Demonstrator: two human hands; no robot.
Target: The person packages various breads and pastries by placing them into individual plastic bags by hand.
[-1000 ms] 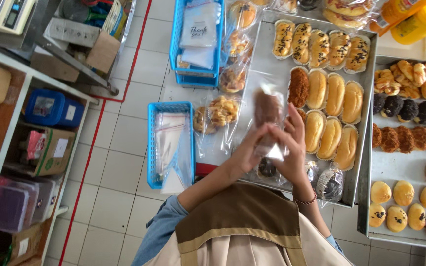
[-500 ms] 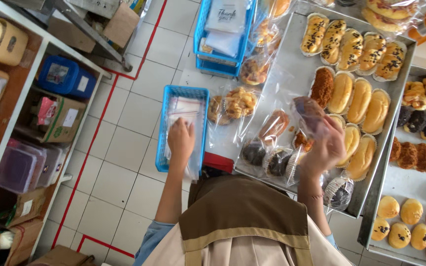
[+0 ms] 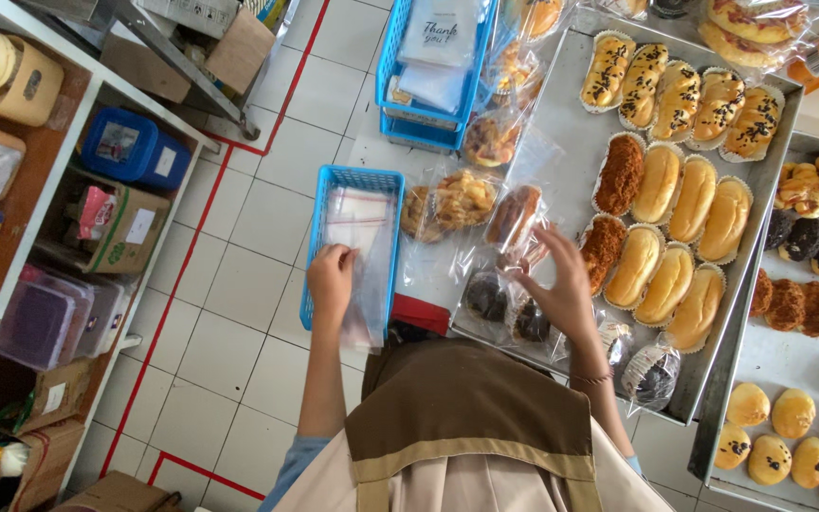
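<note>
My left hand (image 3: 332,280) reaches into a small blue basket (image 3: 357,177) and pinches the top one of the clear plastic bags (image 3: 360,223) stacked in it. My right hand (image 3: 561,284) hovers with fingers spread over the near left corner of a metal tray (image 3: 561,114). It is just beside a brown bun in a clear bag (image 3: 512,216) that lies on the tray. Other bagged pastries (image 3: 462,199) and bagged dark buns (image 3: 487,297) lie around it. Rows of unwrapped long buns (image 3: 665,256) fill the tray's right side.
A second tray (image 3: 770,356) of small round buns and dark pastries stands at the right. A larger blue basket (image 3: 433,123) with bags and cards sits farther back. Shelves (image 3: 11,237) with boxes and tubs line the left, over a tiled floor with red lines.
Both hands held the bagged bun up a second ago. The bun now lies on the tray, my right hand has let it go, and my left hand has moved to the basket of bags.
</note>
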